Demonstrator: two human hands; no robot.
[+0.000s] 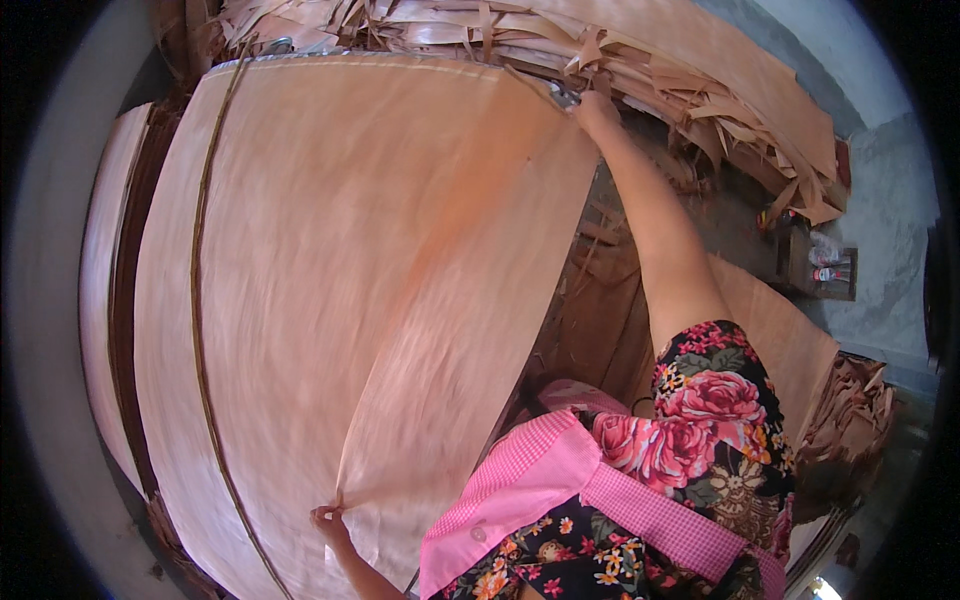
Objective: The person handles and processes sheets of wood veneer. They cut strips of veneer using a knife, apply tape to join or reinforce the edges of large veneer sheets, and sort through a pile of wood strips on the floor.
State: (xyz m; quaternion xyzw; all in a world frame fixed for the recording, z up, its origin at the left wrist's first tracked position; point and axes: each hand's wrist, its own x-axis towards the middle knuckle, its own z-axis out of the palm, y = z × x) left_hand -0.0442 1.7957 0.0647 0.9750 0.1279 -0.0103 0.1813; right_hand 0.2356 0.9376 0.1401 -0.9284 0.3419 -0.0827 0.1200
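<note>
A broad, pale pinkish-brown sheet of wood veneer point(320, 220) lies in front of me, on top of a stack. Near its lower edge, my left hand point(328, 520) pinches the edge of a veneer piece point(440, 400), and a raised fold line runs upward from the fingers. My right arm stretches to the far right corner of the sheet. There my right hand point(597, 112) is closed beside a small greyish metal-looking thing point(565, 97); what the fingers hold is too small to make out. Along the left part of the sheet lies a long thin brown stick or cord point(200, 300).
Ragged veneer scraps point(690, 100) are piled along the far side. Another veneer stack point(110, 300) stands at the left by the wall. To the right, a small wooden stand point(840, 275) holds bottles, and crumpled brown sheets point(850, 405) lie below it.
</note>
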